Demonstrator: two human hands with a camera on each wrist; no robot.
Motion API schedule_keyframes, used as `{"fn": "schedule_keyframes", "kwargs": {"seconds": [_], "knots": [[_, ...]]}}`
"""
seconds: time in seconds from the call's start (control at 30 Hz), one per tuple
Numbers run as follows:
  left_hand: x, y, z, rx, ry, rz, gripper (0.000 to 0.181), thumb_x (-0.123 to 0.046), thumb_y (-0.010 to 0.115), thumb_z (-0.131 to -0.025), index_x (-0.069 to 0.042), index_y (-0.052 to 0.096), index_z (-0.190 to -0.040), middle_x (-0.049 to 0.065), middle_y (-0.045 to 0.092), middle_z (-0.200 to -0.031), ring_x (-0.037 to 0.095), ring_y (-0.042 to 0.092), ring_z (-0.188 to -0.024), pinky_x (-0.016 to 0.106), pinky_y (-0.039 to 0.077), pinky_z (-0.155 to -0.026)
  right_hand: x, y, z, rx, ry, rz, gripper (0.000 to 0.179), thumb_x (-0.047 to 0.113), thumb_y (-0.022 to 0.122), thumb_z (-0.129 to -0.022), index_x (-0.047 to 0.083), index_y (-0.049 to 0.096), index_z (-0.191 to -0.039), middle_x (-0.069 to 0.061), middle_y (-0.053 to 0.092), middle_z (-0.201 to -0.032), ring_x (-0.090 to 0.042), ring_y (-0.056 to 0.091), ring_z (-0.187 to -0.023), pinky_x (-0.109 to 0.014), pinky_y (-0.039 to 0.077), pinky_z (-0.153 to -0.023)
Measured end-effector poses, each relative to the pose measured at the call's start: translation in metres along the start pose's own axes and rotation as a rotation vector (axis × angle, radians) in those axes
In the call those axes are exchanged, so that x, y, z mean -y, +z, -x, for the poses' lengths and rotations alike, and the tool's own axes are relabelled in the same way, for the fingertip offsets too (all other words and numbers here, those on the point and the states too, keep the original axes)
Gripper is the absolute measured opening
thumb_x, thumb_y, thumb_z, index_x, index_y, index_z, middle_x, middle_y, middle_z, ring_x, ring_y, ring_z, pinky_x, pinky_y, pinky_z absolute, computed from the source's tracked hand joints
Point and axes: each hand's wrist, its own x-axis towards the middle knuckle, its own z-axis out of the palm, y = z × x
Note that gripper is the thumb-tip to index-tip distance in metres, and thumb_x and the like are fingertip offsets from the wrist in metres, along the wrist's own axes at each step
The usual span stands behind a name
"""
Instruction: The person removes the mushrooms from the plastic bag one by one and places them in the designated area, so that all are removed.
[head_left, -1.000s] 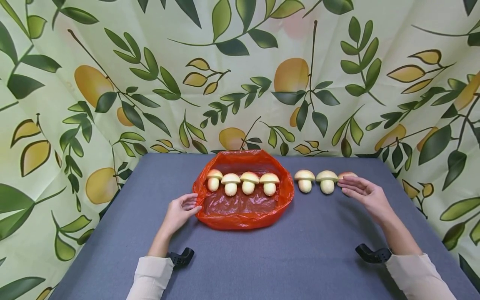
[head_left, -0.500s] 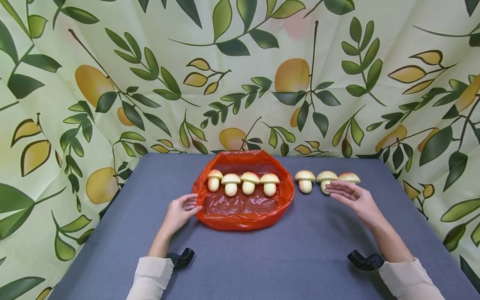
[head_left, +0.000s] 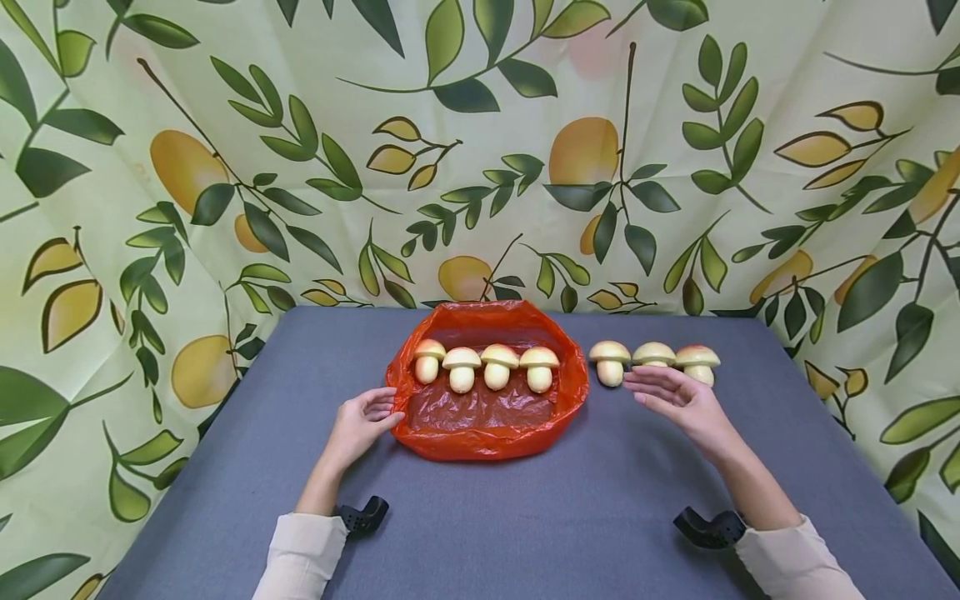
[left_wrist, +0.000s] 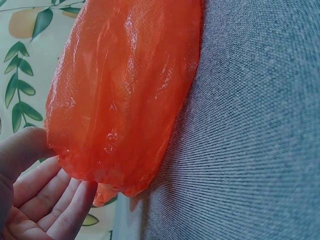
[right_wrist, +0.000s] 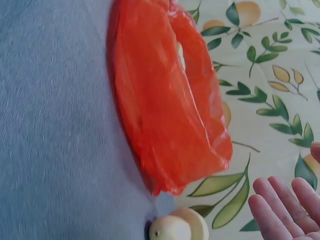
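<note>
My left hand (head_left: 359,427) pinches the left rim of a red plastic bag (head_left: 480,443). In the left wrist view, the thumb (left_wrist: 31,146) lies at the bag's edge and the other fingertips go behind the plastic. The bag's mouth gapes, showing several toy mushrooms (head_left: 461,382) standing in a row inside. Three more mushrooms with pale stems and reddish-yellow caps line up to the bag's right: a near one (head_left: 609,372), a middle one (head_left: 655,353) and a far one (head_left: 698,375). My right hand (head_left: 686,408), fingers extended and holding nothing, overlaps the middle mushroom's stem.
A grey-blue cloth covers the table (head_left: 480,533). Behind it and at both sides hangs a curtain (head_left: 300,50) printed with leaves and fruit. Black wrist mounts (head_left: 363,515) sit on both forearms.
My right hand has moved left, from the far-right mushroom to the front of the middle one, uncovering the far-right mushroom. The left hand and bag have stayed put.
</note>
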Motion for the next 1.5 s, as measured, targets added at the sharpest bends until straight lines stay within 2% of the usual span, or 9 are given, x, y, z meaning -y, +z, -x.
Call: {"fn": "schedule_keyframes", "kwargs": {"seconds": [0.3,0.53,0.73,1.0,1.23,1.27,1.37,1.43,1.5], "knots": [[0.002,0.001,-0.001,0.005,0.006,-0.013,0.038,-0.001,0.072,-0.083,0.010,0.061,-0.118,0.028,0.067,-0.109,0.031,0.067,-0.101,0.023,0.059,-0.084,-0.001,0.023,-0.007,0.013,0.040,0.048,0.041,-0.001,0.059,-0.092,-0.017,0.045,-0.127,0.019,0.069,-0.113,0.006,0.066,-0.103,-0.010,0.055,-0.085],[0.003,0.002,-0.003,-0.004,0.017,-0.019,0.038,0.000,0.072,-0.082,0.010,0.062,-0.117,0.029,0.068,-0.108,0.032,0.067,-0.099,0.026,0.060,-0.085,-0.003,0.037,-0.015,0.025,0.012,0.024,0.034,-0.002,0.060,-0.091,-0.004,0.054,-0.125,0.014,0.069,-0.115,0.003,0.066,-0.104,-0.012,0.056,-0.086],[0.003,0.002,-0.002,-0.004,0.020,-0.021,0.038,0.000,0.072,-0.082,0.010,0.062,-0.117,0.029,0.068,-0.107,0.034,0.067,-0.100,0.029,0.060,-0.085,-0.006,0.047,-0.020,0.030,0.049,0.033,0.042,0.002,0.061,-0.092,-0.016,0.047,-0.127,0.014,0.069,-0.114,0.000,0.066,-0.105,-0.011,0.055,-0.086],[0.003,0.002,-0.001,0.001,0.009,-0.003,0.039,-0.001,0.073,-0.082,0.010,0.061,-0.118,0.029,0.068,-0.109,0.032,0.067,-0.100,0.028,0.060,-0.085,-0.013,0.062,-0.034,0.019,0.088,0.050,0.043,0.005,0.062,-0.092,-0.016,0.048,-0.127,0.025,0.066,-0.107,0.004,0.065,-0.103,-0.010,0.054,-0.085],[0.003,0.003,-0.004,-0.007,0.013,-0.022,0.038,0.000,0.073,-0.081,0.009,0.062,-0.117,0.028,0.068,-0.107,0.030,0.067,-0.099,0.025,0.060,-0.084,-0.016,0.070,-0.046,-0.001,0.079,0.042,0.043,0.003,0.063,-0.090,-0.016,0.049,-0.126,0.026,0.065,-0.105,0.008,0.064,-0.100,-0.010,0.054,-0.086],[0.003,0.002,-0.003,-0.008,0.014,-0.023,0.038,0.000,0.073,-0.081,0.009,0.062,-0.117,0.028,0.068,-0.107,0.030,0.068,-0.099,0.025,0.060,-0.084,-0.016,0.071,-0.048,-0.005,0.077,0.042,0.043,0.002,0.063,-0.090,-0.017,0.049,-0.126,0.023,0.066,-0.106,0.008,0.064,-0.100,-0.010,0.054,-0.086],[0.002,0.001,-0.003,-0.009,0.015,-0.018,0.038,0.000,0.073,-0.082,0.010,0.062,-0.117,0.029,0.068,-0.107,0.032,0.067,-0.099,0.029,0.060,-0.085,-0.018,0.075,-0.052,-0.017,0.079,0.040,0.043,0.001,0.063,-0.089,-0.018,0.048,-0.126,-0.006,0.070,-0.115,0.008,0.063,-0.100,-0.009,0.054,-0.085],[0.002,0.001,-0.002,-0.008,0.013,-0.016,0.038,-0.001,0.073,-0.082,0.010,0.062,-0.117,0.029,0.068,-0.108,0.033,0.067,-0.100,0.030,0.060,-0.085,-0.019,0.078,-0.055,-0.031,0.091,0.061,0.044,0.001,0.063,-0.089,-0.017,0.049,-0.127,-0.026,0.064,-0.121,0.005,0.064,-0.101,-0.008,0.053,-0.085],[0.002,0.001,-0.001,-0.008,0.008,-0.011,0.039,-0.001,0.073,-0.082,0.010,0.062,-0.118,0.029,0.068,-0.108,0.032,0.067,-0.100,0.029,0.060,-0.085,-0.021,0.081,-0.058,-0.040,0.102,0.091,0.044,0.000,0.062,-0.089,-0.016,0.048,-0.128,-0.039,0.055,-0.126,-0.007,0.066,-0.107,-0.006,0.051,-0.086]]}}
